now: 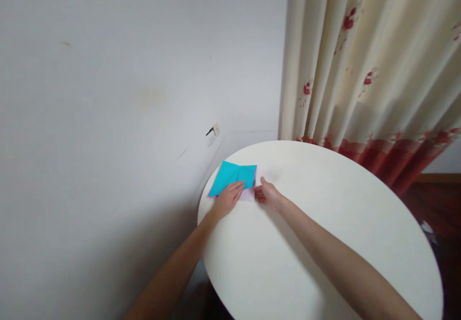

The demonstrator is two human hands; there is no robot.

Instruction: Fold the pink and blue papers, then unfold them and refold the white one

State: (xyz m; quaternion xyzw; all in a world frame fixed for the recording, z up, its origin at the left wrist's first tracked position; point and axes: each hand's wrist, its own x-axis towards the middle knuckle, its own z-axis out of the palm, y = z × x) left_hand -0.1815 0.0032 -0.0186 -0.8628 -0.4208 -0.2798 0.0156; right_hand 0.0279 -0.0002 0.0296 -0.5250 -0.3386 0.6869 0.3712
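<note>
Head view: near the table's (324, 204) far-left edge, left hand (226, 200) lies flat over blue sheet (227, 173); right hand (269, 196), half-open, thumb raised, perhaps touches it.

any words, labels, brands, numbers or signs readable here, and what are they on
No readable text anywhere.
Blue sheet: no lettering visible.
Curtain: red floral print, no words.
Socket: any marking is too small to read.
</note>
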